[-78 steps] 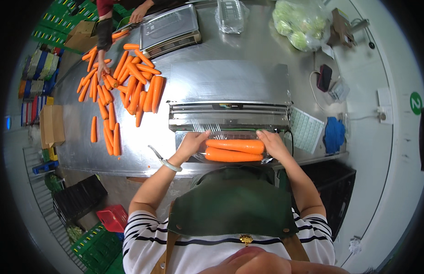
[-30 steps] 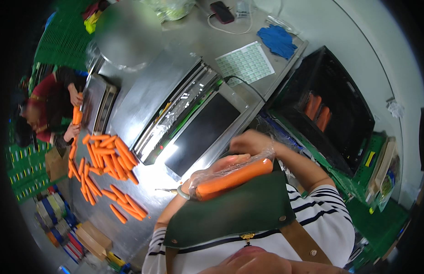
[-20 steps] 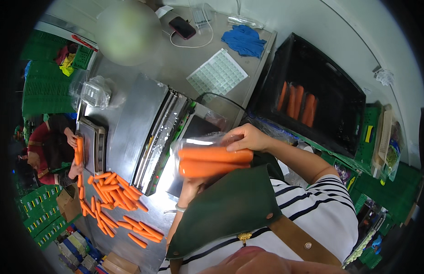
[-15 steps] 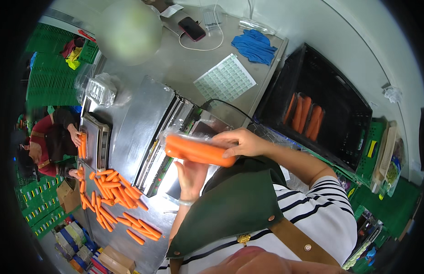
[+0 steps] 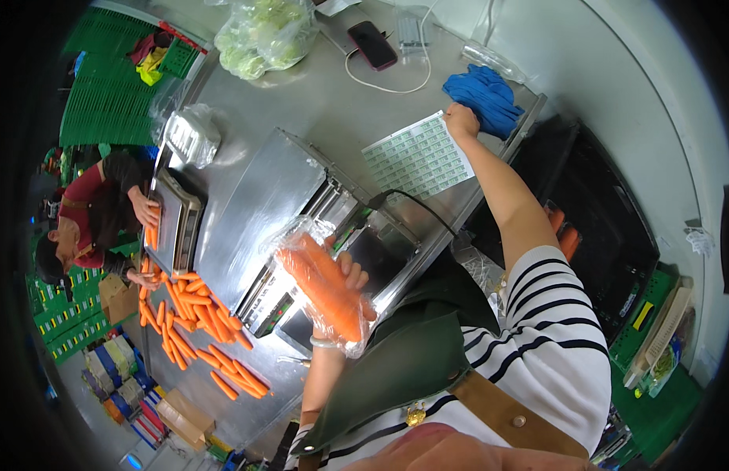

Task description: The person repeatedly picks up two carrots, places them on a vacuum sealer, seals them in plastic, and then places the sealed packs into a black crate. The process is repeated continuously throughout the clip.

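Note:
A clear-wrapped pack of carrots (image 5: 321, 286) is tilted in front of my apron. My left hand (image 5: 353, 271) grips it from beneath, with fingertips curled round its right side. Farther off, my right arm reaches across the steel table to a sheet of small green-and-white labels (image 5: 419, 161). My right hand (image 5: 461, 121) is closed at the sheet's far right corner, pinching there; whether a single label is lifted cannot be seen. Right beside that hand lies a bunched blue cloth or glove (image 5: 486, 98). The wrapping machine (image 5: 294, 275) stands behind the pack.
Loose carrots (image 5: 200, 314) spread over the table's left part. A co-worker (image 5: 98, 212) handles carrots by a scale (image 5: 180, 220). A black crate (image 5: 600, 228) with packed carrots is at right. A phone (image 5: 372, 45), cable and bagged pale-green vegetables (image 5: 266, 35) lie at the back.
My right hand has let go of the carrot pack and reached out to the label sheet. My left hand now holds the pack alone, turned more upright. The view has shifted somewhat.

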`<state>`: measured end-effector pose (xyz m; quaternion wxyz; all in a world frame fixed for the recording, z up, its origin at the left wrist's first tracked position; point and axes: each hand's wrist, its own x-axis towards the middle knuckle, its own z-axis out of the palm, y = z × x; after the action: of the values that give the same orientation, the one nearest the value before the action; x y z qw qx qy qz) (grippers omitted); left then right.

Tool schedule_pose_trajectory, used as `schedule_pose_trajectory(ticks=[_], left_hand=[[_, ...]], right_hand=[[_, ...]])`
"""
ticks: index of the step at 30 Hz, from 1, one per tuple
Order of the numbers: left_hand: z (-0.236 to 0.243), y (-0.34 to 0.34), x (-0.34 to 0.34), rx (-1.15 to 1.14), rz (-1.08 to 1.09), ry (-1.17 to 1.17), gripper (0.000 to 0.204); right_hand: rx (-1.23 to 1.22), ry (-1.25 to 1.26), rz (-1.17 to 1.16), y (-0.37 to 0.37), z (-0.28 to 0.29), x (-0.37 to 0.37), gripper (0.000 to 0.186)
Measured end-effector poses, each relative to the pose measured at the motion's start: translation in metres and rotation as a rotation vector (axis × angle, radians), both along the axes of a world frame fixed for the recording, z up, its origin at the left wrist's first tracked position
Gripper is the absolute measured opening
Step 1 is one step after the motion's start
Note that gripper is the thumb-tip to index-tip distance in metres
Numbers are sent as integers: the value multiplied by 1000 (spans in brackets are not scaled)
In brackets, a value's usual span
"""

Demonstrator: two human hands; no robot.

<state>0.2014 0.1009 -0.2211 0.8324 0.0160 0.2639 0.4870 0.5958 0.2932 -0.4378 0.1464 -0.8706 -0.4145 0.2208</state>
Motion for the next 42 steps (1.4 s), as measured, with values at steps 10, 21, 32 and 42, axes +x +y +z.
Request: schedule_pose_trajectory(ticks=[10,21,32,42], left_hand=[[-15,3,2,13,-13,51,48],[-5,-22,7,239,-295,118,61],[64,-82,168,879,-902,148,76],[-56,102,239,978,-698,957,26]], right_hand=[[89,1639,86,-110,195,-141,18],[409,1401,134,-268,236,-207,26],[727,1168,-593,-389,280,-32,33],[823,642,-958,-564,150,226,43]])
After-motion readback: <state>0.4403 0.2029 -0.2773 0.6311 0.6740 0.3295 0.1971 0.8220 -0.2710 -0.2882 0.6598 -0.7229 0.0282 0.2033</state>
